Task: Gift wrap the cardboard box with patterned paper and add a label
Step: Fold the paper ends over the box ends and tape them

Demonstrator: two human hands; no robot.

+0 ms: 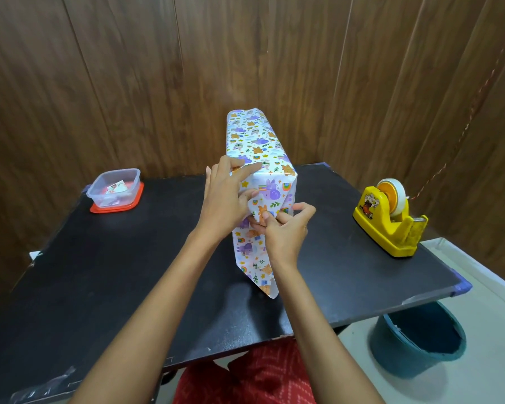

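Here we are over the black desk (99, 287), and the wrapped box (255, 135) stands in the middle of it, its long side running away towards the wood-panelled wall (129, 68). The top and sides are already covered in patterned paper (252, 258), white with purple and orange animals and little rainbows. The end nearest us is not closed: a long flap of that paper hangs down to a point that lies on the desk.

The left grip (225, 196) is flat against the box's near left corner, fingers stretched out over the top edge and thumb pressing the fold on the near face, holding nothing, just pressing. The right grip (285, 228) is lower down on the near end, fingers curled in, pinching a fold of the paper between thumb and fingertips.

Off to the far left sits a clear plastic tub (114, 188) on a red lid, with small printed slips inside. Well apart on the right edge of the desk stands a yellow tape dispenser (391, 223) with a roll of tape mounted on it. Down on the floor beside the desk, a teal bucket (420, 342)
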